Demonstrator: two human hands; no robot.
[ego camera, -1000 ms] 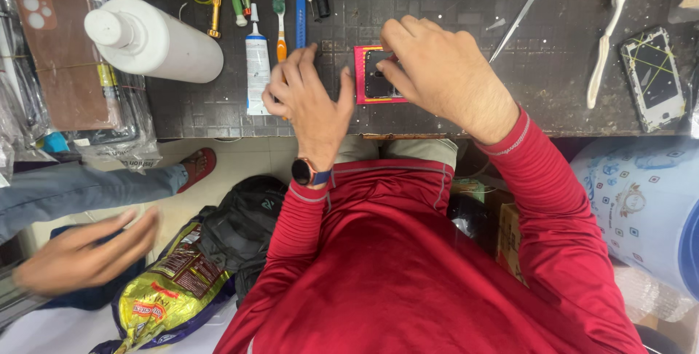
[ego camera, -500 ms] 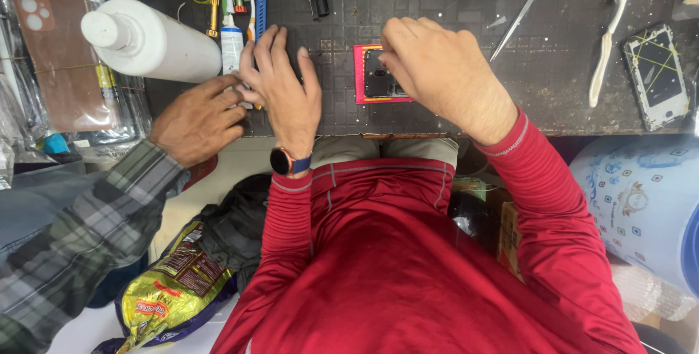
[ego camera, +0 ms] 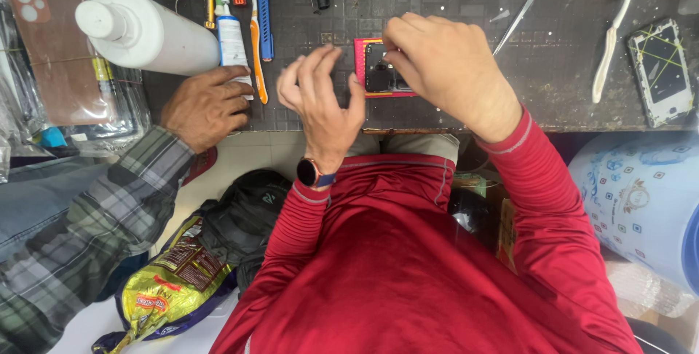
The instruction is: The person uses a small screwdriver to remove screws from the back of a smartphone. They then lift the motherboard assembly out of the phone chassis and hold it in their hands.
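The opened dark phone body in its pink-red frame [ego camera: 384, 70] lies flat on the dark gridded worktop [ego camera: 553, 77], directly under the fingertips of the right hand [ego camera: 448, 63]. That hand is arched over the phone's right portion with fingers curled down; they seem to press or pinch at something small on its exposed inside, though the knuckles hide the contact, so I cannot tell what, if anything, is held. The left hand [ego camera: 324, 103] hovers just left of the phone, off the worktop, fingers loosely spread and curved, holding nothing.

The phone looks like a light, stiff but fragile thing: thin, with bare internal parts facing up. By my judgement it is best gripped by the pink-red rim along its long edges, keeping fingers off the open middle, and held flat to the worktop while worked on.

Further left of the left hand, a co-worker's hand [ego camera: 207, 106] on a plaid sleeve rests on the worktop edge, touching a small white tube [ego camera: 231, 41]. Beyond it lies a large white plastic bottle [ego camera: 149, 33] on its side. Above the left hand sit an orange-handled tool [ego camera: 256, 55] and a blue-handled tool [ego camera: 265, 19]. To the right of the right hand lie thin metal tweezers [ego camera: 523, 12], a white plastic pry tool [ego camera: 611, 41] and a cracked phone screen [ego camera: 661, 70].
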